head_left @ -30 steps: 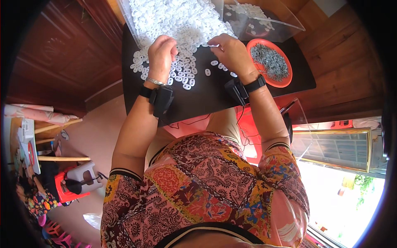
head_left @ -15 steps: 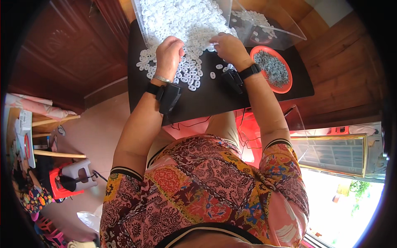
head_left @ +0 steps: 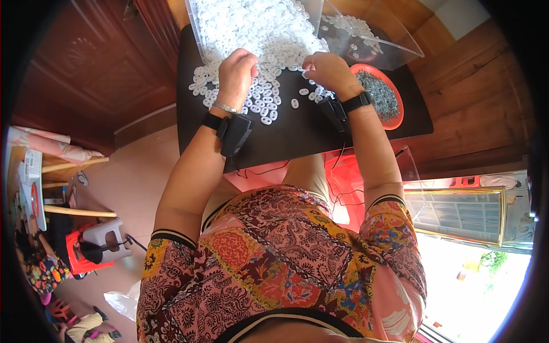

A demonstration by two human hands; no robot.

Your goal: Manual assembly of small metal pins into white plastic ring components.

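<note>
Right hand (head_left: 330, 70) on the move! It had slid outward and a touch nearer the body over the last half second, drawing away from the bin mouth, its wrist now crossing the near-left edge of the orange dish (head_left: 400, 97). Fingers bent, tips hidden; whether it gripped a piece, you couldn't tell. Across the way, the left hand (head_left: 235, 74) barely budged, fingers curled in, its grip just as unreadable, over the loose white oval pieces (head_left: 259, 103) spread on the dark tabletop (head_left: 286, 137). Behind them, a white heap (head_left: 251, 28) filled the clear bin (head_left: 195, 31) and spilled from its mouth. That shift widened the gap between the hands, with a few strays under the right one, and suggested each was working its own patch of white pieces.
</note>
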